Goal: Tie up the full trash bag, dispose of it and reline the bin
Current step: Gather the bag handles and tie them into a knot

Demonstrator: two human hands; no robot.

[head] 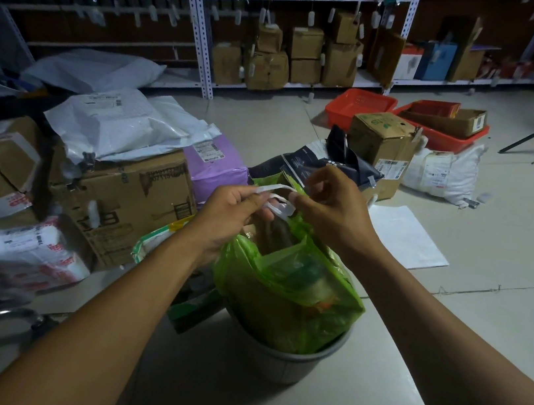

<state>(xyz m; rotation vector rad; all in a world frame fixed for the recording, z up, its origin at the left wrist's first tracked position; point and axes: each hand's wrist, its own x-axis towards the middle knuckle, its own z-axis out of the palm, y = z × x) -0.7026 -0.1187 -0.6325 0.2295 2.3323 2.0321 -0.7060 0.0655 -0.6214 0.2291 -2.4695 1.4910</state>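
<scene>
- The left hand (231,209) is pinched shut on the white drawstring (276,197) of the green trash bag (287,288), thumb and fingers closed over the band.
- The right hand (331,205) is just beside the left, its fingertips closed on the same drawstring, which runs in a short span between the two hands.
- The trash bag hangs directly below both hands, its top gathered up toward them and its bulging lower part sitting inside the grey bin (287,358).
- The bin stands on the pale floor (447,333), below and between the two forearms.
- Beyond the left hand lies a purple parcel (216,163), with a large cardboard box (123,205) and white mailers (124,125) further out on that side.
- Beyond the right hand are a dark mailer (333,163) and a brown carton (385,143); red baskets (359,105) and metal shelving (207,37) stand well behind.
</scene>
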